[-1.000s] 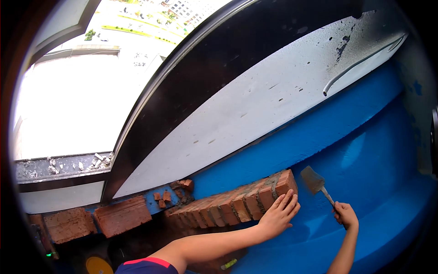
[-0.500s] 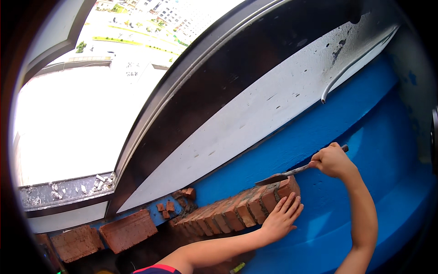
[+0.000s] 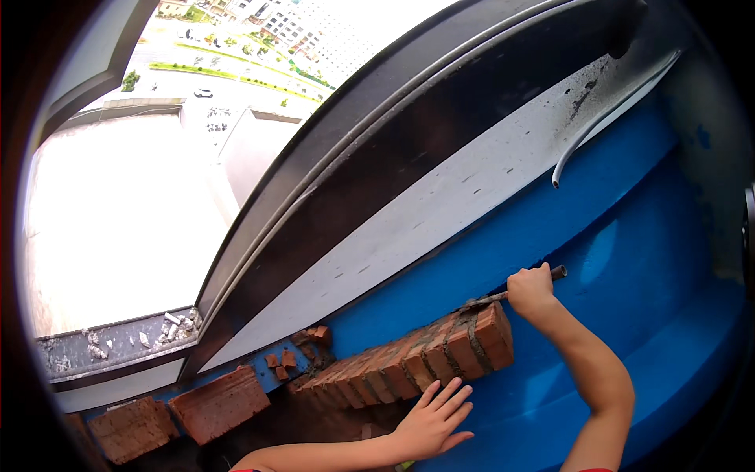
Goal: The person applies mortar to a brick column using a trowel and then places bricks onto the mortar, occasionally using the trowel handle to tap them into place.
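Note:
A row of red bricks (image 3: 409,363) with grey mortar in its joints runs along the blue wall ledge, its right end nearest me. My right hand (image 3: 531,293) is closed round the handle of a trowel (image 3: 489,299). The trowel's blade lies at the top back edge of the last bricks, mostly hidden between them and the blue surface. Below the front face of the row, my left hand (image 3: 434,421) is spread with fingers apart and holds nothing. Its fingertips are close to the lower brick edge; I cannot tell whether they touch.
Two large loose bricks (image 3: 220,403) lie at the lower left, with small brick pieces (image 3: 281,363) beside the row. Rubble sits on the window sill (image 3: 118,344). A bent grey pipe (image 3: 568,153) sticks out above the blue wall (image 3: 621,236). Beyond the window, buildings show far below.
My left hand has come off the end brick and moved down and left. My right hand has shifted left and slightly down, bringing the trowel blade down behind the bricks.

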Motion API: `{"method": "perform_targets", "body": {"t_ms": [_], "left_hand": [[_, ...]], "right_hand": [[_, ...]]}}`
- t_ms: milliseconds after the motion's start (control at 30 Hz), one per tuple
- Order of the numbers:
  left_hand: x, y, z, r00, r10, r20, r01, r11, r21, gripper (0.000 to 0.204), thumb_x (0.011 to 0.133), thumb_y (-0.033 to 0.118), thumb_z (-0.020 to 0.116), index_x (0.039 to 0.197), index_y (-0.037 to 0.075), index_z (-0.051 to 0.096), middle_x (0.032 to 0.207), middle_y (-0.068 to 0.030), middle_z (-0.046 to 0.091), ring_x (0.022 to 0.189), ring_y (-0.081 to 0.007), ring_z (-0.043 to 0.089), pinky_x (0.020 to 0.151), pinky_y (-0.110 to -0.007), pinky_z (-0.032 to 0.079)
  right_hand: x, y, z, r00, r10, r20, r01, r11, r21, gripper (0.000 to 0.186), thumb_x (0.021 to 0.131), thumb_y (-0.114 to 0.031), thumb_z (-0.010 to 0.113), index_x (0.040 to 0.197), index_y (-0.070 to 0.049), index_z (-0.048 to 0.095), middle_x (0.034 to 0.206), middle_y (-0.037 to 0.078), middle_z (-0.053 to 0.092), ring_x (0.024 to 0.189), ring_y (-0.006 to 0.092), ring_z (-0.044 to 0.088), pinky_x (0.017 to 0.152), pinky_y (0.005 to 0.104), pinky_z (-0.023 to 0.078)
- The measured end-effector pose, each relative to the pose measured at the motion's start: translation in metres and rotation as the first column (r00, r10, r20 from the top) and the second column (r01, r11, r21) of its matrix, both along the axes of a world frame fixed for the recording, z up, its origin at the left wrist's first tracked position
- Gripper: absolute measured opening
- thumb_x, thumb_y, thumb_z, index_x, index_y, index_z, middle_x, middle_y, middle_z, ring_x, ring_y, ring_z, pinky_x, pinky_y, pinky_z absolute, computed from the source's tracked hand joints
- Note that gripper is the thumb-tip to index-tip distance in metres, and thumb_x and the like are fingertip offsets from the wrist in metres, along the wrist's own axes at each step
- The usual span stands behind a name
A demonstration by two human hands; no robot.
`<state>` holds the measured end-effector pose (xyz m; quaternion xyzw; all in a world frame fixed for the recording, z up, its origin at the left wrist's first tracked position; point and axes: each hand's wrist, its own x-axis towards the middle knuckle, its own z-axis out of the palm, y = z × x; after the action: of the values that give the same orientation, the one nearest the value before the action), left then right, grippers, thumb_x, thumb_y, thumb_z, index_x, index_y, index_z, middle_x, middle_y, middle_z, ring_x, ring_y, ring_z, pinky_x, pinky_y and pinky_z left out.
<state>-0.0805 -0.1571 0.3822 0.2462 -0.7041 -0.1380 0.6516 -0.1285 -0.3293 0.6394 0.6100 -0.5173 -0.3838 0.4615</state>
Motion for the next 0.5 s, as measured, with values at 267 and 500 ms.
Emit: {"method": "perform_targets", "body": {"t_ms": [267,500], "left_hand": [[0.017,0.009,-0.024,1.000,0.016,0.026,-0.017,1.000,0.026,0.042,0.092,0.040,0.058,0.107,0.001,0.063,0.118,-0.0168,0.060,0.122,-0.0334,0.051,0.103,-0.048,0.037],[0.019,0.013,-0.043,0.996,-0.080,0.045,0.075,0.992,0.098,0.042,0.085,0.037,0.065,0.108,0.002,0.062,0.119,-0.0171,0.058,0.121,-0.0368,0.049,0.106,-0.051,0.032]], "right_hand": [[-0.069,-0.007,0.007,0.991,0.129,0.025,-0.112,0.928,-0.355,0.016,0.086,-0.022,0.060,0.083,-0.013,0.073,0.087,0.007,0.067,0.084,0.0253,0.064,0.080,0.0422,0.038],[-0.147,0.065,0.031,0.843,0.382,0.380,-0.127,0.826,-0.548,0.033,0.095,-0.036,0.052,0.081,-0.009,0.063,0.081,0.012,0.063,0.077,0.0326,0.061,0.069,0.0459,0.041]]}}
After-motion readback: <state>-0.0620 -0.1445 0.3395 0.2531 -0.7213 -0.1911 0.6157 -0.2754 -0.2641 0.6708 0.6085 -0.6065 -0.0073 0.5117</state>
